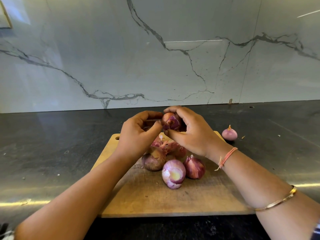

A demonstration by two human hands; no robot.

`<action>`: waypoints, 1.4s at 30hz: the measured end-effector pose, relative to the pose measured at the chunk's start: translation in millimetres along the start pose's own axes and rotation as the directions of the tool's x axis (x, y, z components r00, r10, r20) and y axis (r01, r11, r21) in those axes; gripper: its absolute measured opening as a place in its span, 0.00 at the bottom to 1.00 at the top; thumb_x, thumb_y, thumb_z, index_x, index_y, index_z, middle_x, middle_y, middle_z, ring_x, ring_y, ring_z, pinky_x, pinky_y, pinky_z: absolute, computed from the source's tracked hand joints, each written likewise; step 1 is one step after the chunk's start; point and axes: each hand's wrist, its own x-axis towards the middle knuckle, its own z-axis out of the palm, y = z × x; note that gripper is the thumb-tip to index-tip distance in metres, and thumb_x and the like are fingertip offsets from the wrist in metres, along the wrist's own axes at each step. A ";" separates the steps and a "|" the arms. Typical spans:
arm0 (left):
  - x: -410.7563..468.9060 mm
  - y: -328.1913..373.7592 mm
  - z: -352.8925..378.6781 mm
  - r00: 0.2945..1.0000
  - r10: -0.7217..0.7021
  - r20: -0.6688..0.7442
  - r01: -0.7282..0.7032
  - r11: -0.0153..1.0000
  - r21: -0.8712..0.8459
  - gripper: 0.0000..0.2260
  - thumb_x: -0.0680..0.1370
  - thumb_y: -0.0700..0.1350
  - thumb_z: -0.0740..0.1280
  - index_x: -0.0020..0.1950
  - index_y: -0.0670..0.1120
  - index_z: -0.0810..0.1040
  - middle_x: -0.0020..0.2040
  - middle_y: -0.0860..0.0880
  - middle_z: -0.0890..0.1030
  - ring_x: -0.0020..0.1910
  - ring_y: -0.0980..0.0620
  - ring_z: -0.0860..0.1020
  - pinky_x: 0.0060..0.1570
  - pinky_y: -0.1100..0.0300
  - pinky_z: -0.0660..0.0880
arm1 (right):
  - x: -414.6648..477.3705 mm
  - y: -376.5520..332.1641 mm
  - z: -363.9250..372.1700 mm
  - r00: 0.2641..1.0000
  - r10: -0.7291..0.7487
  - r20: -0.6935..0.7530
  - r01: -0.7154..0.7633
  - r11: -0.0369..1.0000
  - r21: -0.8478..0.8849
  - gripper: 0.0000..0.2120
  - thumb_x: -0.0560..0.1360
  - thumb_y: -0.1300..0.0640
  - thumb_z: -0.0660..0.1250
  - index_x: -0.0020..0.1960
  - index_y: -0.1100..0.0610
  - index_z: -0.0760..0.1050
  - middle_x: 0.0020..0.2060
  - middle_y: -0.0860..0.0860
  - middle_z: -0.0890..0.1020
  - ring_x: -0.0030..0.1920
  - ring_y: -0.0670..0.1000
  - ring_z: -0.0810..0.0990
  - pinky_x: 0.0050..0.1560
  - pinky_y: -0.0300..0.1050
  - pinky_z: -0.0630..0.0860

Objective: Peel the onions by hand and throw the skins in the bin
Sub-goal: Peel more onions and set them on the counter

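Above the worn wooden chopping board (155, 201), the right hand (192, 135) grips a half-skinned red onion (171, 122), one end turned leftward; the left hand (138, 134), right alongside, pinches its loose skin (162, 125), set to pull away left.

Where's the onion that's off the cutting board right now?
In the head view, the stray onion sits alone on the dark counter, right side, just past the far right corner of the cutting board.

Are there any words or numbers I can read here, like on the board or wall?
None. No words, numbers, labels or signs show on the cutting board, the marble wall, the counter, the onions or the bangle.
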 end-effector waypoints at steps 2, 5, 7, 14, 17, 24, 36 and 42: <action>-0.6 0.2 -0.1 0.999 0.030 -0.018 -0.030 1.000 0.001 0.10 0.74 0.40 0.69 0.53 0.50 0.78 0.49 0.54 0.82 0.47 0.63 0.81 0.47 0.69 0.77 | -0.2 0.4 0.9 1.000 -0.011 0.001 0.011 1.000 -0.022 0.21 0.72 0.60 0.73 0.63 0.56 0.73 0.55 0.49 0.78 0.55 0.45 0.77 0.55 0.32 0.74; -1.0 0.9 -0.6 0.990 0.127 -0.056 -0.122 0.989 0.085 0.14 0.71 0.40 0.72 0.53 0.53 0.76 0.46 0.56 0.80 0.46 0.62 0.79 0.45 0.71 0.75 | 0.1 1.9 1.4 1.000 -0.021 -0.016 0.020 0.997 -0.070 0.21 0.71 0.58 0.74 0.63 0.56 0.73 0.55 0.50 0.78 0.54 0.46 0.77 0.53 0.30 0.72; -2.0 1.8 0.3 0.985 0.163 -0.050 -0.156 0.981 0.117 0.16 0.71 0.39 0.73 0.51 0.55 0.73 0.44 0.56 0.80 0.44 0.61 0.79 0.45 0.70 0.76 | 0.4 2.9 1.6 0.999 -0.026 -0.023 0.024 0.996 -0.084 0.21 0.71 0.58 0.74 0.62 0.56 0.73 0.54 0.50 0.78 0.54 0.46 0.77 0.53 0.32 0.74; -2.1 -0.1 2.0 0.984 0.173 -0.038 -0.167 0.976 0.140 0.16 0.71 0.37 0.72 0.53 0.51 0.72 0.39 0.55 0.79 0.40 0.59 0.78 0.42 0.69 0.76 | 0.2 4.2 4.8 0.998 -0.064 -0.029 0.061 0.991 -0.116 0.20 0.71 0.59 0.74 0.61 0.57 0.74 0.53 0.51 0.79 0.52 0.48 0.78 0.52 0.42 0.76; -2.2 1.3 1.8 0.987 0.156 -0.032 -0.151 0.980 0.130 0.16 0.71 0.37 0.71 0.53 0.51 0.71 0.38 0.54 0.79 0.37 0.59 0.78 0.39 0.70 0.75 | 0.2 5.5 5.7 0.996 -0.077 -0.033 0.072 0.990 -0.123 0.20 0.70 0.58 0.74 0.61 0.57 0.74 0.53 0.51 0.79 0.53 0.48 0.78 0.53 0.44 0.77; 0.5 0.1 0.8 0.991 0.127 -0.040 -0.120 0.983 0.139 0.19 0.72 0.36 0.70 0.52 0.55 0.66 0.38 0.51 0.79 0.32 0.57 0.78 0.35 0.68 0.76 | 0.8 3.3 3.8 0.996 -0.051 -0.067 0.046 0.997 -0.065 0.20 0.70 0.58 0.75 0.60 0.57 0.75 0.52 0.50 0.79 0.52 0.46 0.78 0.53 0.38 0.76; -2.3 2.4 1.6 0.987 0.158 -0.029 -0.153 0.982 0.114 0.20 0.72 0.38 0.72 0.49 0.57 0.65 0.39 0.53 0.78 0.37 0.61 0.78 0.38 0.69 0.75 | 0.5 4.5 3.0 0.997 -0.047 -0.055 0.042 0.996 -0.078 0.21 0.70 0.58 0.75 0.60 0.57 0.73 0.52 0.50 0.78 0.52 0.46 0.78 0.52 0.40 0.77; -2.2 2.8 2.2 0.990 0.142 -0.024 -0.138 0.982 0.132 0.19 0.72 0.37 0.70 0.54 0.52 0.65 0.38 0.52 0.78 0.32 0.60 0.77 0.33 0.69 0.74 | -0.1 4.3 3.5 0.995 -0.090 -0.044 0.083 0.986 -0.147 0.20 0.71 0.56 0.74 0.61 0.57 0.73 0.53 0.51 0.78 0.51 0.48 0.78 0.51 0.46 0.78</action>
